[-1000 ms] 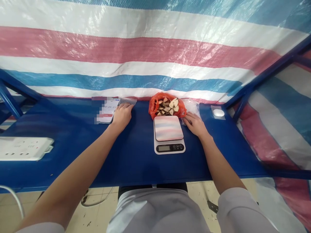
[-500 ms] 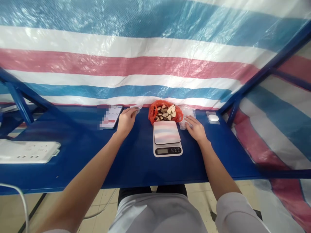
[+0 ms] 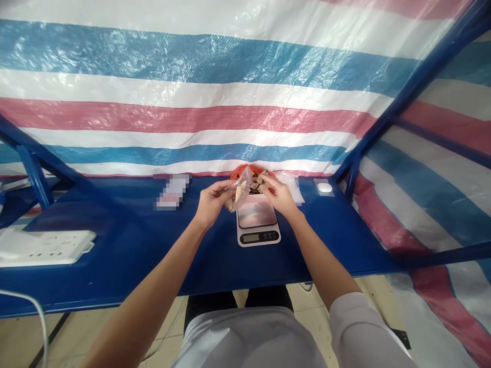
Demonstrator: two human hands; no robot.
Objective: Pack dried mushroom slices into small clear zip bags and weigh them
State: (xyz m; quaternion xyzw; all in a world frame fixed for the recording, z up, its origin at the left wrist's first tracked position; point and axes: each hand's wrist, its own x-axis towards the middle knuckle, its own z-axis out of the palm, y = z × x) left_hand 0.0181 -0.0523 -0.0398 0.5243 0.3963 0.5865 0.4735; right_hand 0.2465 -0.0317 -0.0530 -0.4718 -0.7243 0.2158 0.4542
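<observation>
My left hand (image 3: 213, 202) is closed on a small clear plastic bag (image 3: 245, 179) with pale pieces inside, held over the left back corner of the kitchen scale (image 3: 258, 237). Close by on the right, my right hand (image 3: 281, 195) has its fingers and thumb bent around some brown and pale dried slices (image 3: 255, 182). These slices lie in an orange-red plastic bag (image 3: 238, 171) behind the scale, partly hidden by my hands and the clear bag. The scale's plate (image 3: 258, 214) bears nothing, and its display shows no readable digits.
Flat clear plastic bags (image 3: 294, 189) lie right of the red bag. Farther right is a white oval object (image 3: 324, 187) on a clear packet. A phone (image 3: 174, 191), partly blurred out, lies at left. A white power strip (image 3: 49, 248) sits at far left. Blue frame bars (image 3: 378, 128) and striped sheeting enclose the table.
My left hand has moved right, from beside the phone to the scale, holding the clear bag. My right hand has left the flat clear bags and moved left to the dried slices.
</observation>
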